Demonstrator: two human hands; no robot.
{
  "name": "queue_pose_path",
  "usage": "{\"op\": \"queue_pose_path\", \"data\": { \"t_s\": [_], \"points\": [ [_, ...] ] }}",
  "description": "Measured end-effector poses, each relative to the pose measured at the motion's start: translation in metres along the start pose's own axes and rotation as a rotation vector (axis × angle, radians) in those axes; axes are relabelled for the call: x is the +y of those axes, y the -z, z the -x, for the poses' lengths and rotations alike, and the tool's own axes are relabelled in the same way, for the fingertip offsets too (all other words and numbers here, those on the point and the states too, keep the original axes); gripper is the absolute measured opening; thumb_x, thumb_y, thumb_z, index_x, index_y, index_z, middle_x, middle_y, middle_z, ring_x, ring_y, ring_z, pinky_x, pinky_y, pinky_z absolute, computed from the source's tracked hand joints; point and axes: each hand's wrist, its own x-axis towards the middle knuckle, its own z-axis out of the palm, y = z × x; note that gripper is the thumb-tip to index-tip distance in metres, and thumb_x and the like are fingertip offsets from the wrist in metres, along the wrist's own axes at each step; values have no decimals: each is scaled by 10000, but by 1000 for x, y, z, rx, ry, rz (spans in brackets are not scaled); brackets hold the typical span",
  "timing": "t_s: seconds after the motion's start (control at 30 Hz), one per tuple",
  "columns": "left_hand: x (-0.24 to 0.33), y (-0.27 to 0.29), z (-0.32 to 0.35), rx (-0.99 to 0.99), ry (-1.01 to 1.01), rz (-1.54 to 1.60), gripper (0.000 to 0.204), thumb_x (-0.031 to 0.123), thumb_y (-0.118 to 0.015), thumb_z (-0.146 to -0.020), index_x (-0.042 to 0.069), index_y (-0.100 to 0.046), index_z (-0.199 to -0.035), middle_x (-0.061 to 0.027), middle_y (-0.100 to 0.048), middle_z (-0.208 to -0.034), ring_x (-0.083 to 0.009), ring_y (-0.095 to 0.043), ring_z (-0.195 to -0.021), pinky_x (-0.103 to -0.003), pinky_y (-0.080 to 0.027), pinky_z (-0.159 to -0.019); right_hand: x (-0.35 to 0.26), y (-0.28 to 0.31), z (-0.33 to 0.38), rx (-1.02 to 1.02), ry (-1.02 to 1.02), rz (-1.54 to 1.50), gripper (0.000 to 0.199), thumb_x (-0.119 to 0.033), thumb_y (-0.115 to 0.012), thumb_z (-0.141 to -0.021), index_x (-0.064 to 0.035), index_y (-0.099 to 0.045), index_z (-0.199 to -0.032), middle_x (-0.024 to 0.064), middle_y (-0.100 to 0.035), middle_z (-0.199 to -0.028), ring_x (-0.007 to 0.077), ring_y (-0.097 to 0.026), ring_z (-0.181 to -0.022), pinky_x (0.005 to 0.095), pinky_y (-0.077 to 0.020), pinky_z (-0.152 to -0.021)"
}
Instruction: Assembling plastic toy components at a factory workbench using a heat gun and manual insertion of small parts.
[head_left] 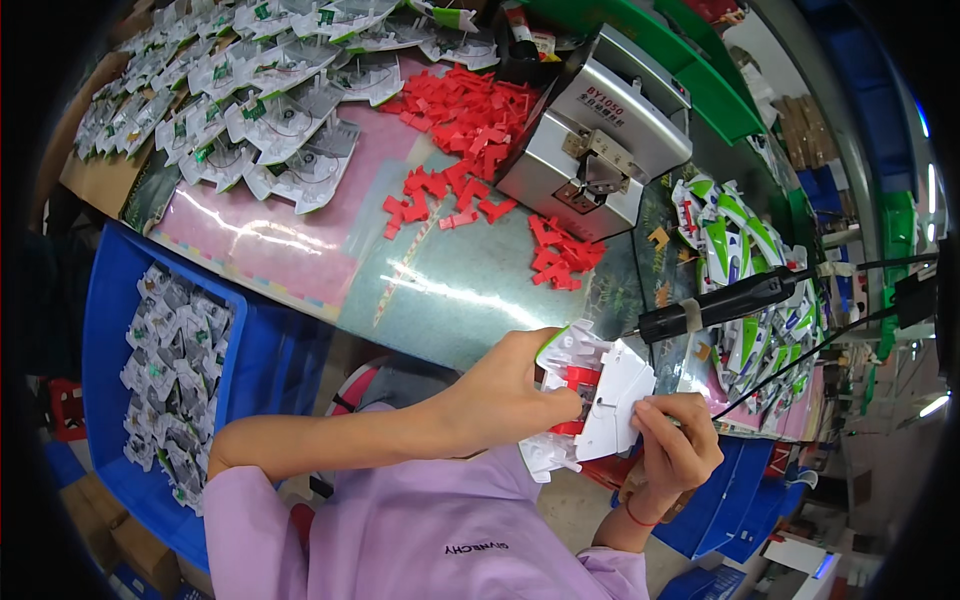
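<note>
In front of my chest is a white plastic shell (pixel 549 458) with a green edge, gripped by my left hand (pixel 525 385). The thumb of that hand presses near the red plastic pieces (pixel 580 376) set in the shell. A flat white panel (pixel 618 395) lies against the shell's right side; whether it is a separate part I cannot tell. At the panel's right edge my right hand (pixel 678 440) is closed, with thumb and fingers pinching it. A black electric screwdriver (pixel 715 306) hangs just above, its tip pointing left, apart from both hands.
Loose red pieces (pixel 470 110) lie heaped on the table beside a silver metal machine (pixel 610 120). White shells with green boards (pixel 290 130) cover the far left. Green-and-white shells (pixel 745 240) are piled at right. A blue bin (pixel 240 370) of similar parts stands left.
</note>
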Motion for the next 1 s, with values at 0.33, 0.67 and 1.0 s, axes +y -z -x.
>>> {"op": "queue_pose_path", "data": {
  "t_s": [0.33,0.67,1.0],
  "points": [
    [2,7,1,-64,87,-37,398,-19,-496,-716,-33,-441,-1109,-18,-547,-827,-49,-501,-689,-210,-433,-570,2,1,2,2,-29,-64,265,41,-712,-498,6,-653,-754,101,-594,-688,189,-547,-572,244,-421,-498],
    [-6,2,-1,38,-34,-29,223,14,-531,-679,-35,-514,-897,-18,-529,-661,-44,-443,-564,-235,-373,-467,1,-1,2,-48,1,-50,279,38,-720,-500,9,-654,-769,107,-594,-701,198,-548,-576,246,-417,-492],
    [-6,5,-1,10,-11,-51,215,16,-526,-678,-37,-505,-885,-39,-537,-664,-58,-462,-579,-246,-395,-494,-8,0,4,-93,-32,54,269,-16,-711,-480,-13,-659,-743,93,-581,-685,196,-535,-558,250,-400,-472]
  ]
}}
